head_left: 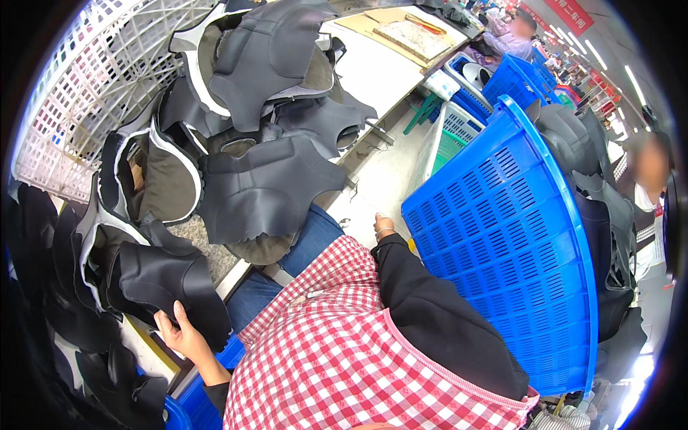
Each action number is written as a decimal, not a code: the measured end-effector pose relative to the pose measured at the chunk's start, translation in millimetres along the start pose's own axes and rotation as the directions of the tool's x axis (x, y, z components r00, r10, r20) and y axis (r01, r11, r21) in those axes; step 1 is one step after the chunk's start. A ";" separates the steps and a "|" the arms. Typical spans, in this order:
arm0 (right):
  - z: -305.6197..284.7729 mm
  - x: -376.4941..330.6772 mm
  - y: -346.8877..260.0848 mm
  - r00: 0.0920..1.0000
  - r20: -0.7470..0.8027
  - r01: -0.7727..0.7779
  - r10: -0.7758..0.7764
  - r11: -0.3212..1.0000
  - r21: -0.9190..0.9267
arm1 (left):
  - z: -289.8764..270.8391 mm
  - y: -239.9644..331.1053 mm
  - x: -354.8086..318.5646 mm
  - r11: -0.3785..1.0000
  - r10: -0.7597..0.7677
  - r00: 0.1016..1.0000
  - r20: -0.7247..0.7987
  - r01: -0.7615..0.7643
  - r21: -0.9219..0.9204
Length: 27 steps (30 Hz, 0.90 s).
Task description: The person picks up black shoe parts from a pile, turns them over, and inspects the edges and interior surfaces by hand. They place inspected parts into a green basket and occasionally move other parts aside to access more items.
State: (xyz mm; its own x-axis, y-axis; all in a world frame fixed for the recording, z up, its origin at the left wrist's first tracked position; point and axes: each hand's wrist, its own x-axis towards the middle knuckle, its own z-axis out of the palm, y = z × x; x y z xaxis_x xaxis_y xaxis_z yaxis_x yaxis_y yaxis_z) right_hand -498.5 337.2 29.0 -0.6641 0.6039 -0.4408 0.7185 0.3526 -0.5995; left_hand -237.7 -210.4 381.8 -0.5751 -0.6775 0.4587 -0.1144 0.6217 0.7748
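Observation:
Stitched black shoe uppers with dark grey-brown lining and white edging lie heaped on the table in front of me. At the lower left, my left hand (184,335) is closed at the lower edge of one black shoe upper (161,276), its thumb against the dark surface. A broad black upper (269,183) rests beside it on the heap, at the table's near edge. My right hand (384,226), with a bracelet at the wrist, hangs low between the table and a large blue basket (502,251). Its fingers are mostly hidden, and nothing in it can be made out.
A white lattice basket (86,107) stands at the left of the heap. The blue basket, filled with black pieces (598,193), leans close to my right arm. Smaller crates (455,140) stand beyond it. A board (416,37) lies on the far table. Other people are farther back.

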 end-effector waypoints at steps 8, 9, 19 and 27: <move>5.3 -42.4 -29.3 0.921 0.385 -0.003 -0.052 0.990 0.141 | -4.7 6.0 3.4 0.999 -0.029 0.999 0.028 0.030 -0.046; 2.6 -48.6 -33.2 0.912 0.408 -0.017 -0.043 0.990 0.142 | -5.4 6.7 3.8 0.998 -0.026 0.999 0.030 0.027 -0.050; -2.4 -39.0 -19.8 0.870 0.493 -0.114 0.034 0.984 0.133 | -0.7 2.1 2.4 0.995 0.015 1.000 0.011 -0.013 -0.101; -2.9 -50.4 -15.9 0.872 0.486 0.132 -0.050 0.982 -0.137 | -0.6 -7.0 2.5 0.990 0.013 0.999 0.052 -0.006 -0.138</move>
State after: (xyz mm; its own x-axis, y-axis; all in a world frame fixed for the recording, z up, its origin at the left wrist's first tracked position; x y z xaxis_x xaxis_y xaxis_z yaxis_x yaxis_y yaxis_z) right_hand -475.8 303.2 62.7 -0.7155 0.1617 -0.6796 0.6459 0.5239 -0.5553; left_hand -237.8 -216.7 377.8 -0.6179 -0.6478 0.4457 0.0020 0.5655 0.8247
